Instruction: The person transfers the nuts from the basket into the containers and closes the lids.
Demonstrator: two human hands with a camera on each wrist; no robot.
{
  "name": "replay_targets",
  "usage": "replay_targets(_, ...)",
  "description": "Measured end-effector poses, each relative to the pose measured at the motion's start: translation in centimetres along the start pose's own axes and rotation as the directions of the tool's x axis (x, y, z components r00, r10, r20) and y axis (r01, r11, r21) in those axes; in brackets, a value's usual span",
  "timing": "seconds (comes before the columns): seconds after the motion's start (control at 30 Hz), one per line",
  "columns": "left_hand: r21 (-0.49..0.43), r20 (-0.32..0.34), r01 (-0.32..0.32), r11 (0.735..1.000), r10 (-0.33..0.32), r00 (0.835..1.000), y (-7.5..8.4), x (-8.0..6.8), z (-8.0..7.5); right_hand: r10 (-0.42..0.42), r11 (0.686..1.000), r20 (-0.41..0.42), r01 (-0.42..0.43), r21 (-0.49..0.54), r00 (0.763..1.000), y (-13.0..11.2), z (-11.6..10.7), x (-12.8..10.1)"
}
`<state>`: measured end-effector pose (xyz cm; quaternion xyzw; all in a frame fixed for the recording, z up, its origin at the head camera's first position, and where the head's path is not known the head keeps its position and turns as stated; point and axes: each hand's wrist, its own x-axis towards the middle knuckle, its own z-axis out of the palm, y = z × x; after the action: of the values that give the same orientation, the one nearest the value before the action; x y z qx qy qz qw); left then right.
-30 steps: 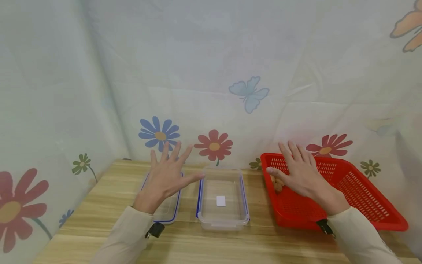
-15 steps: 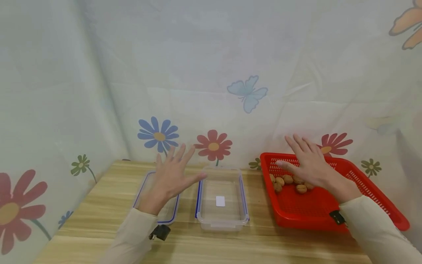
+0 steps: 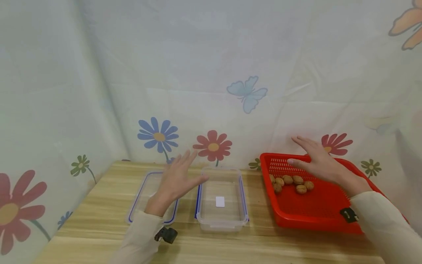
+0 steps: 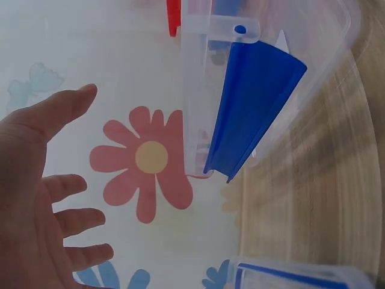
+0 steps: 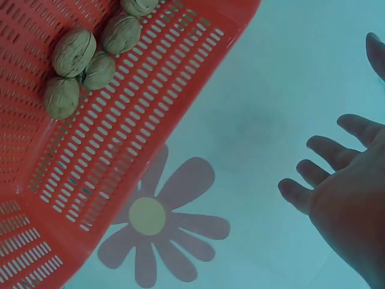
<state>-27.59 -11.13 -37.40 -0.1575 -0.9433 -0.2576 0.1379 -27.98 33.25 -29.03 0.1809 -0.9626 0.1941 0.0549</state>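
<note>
My left hand (image 3: 177, 184) hovers with fingers spread above the gap between a clear blue-edged lid (image 3: 145, 194) and a clear plastic food container (image 3: 222, 216). Nothing is in that hand. In the left wrist view a blue side clip (image 4: 255, 102) hangs off the container's wall, apart from the fingers. Over the red plastic basket (image 3: 296, 222) my right hand (image 3: 321, 163) is held up, fingers extended, holding nothing. Several walnuts (image 3: 298, 179) lie in the basket's far left part; the right wrist view shows walnuts (image 5: 74, 53) against its slotted wall.
A small white label (image 3: 220, 201) shows at the container. All of it stands on a wood-grain table (image 3: 204, 247). Behind hangs a pale curtain (image 3: 197, 55) printed with flowers and butterflies, close to the table's back edge.
My right hand has moved right, uncovering the walnuts in the basket. The left hand has shifted slightly right and turned, so more of the lid shows. The containers have stayed put.
</note>
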Motion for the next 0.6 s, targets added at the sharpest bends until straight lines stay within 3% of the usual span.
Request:
replay_targets(0.27, -0.199, 0.023, 0.046, 0.979, -0.043, 0.999, -0.4, -0.2, 1.1, -0.018, 0.996, -0.002, 0.018, 0.084, 1.0, 1.6, -0.2, 0.4)
replay_targets(0.6, -0.309, 0.032, 0.102, 0.945, -0.097, 0.995, -0.3, -0.3, 1.9, 0.008, 0.991, 0.019, -0.011, 0.134, 1.0, 4.1, 0.4, 0.4)
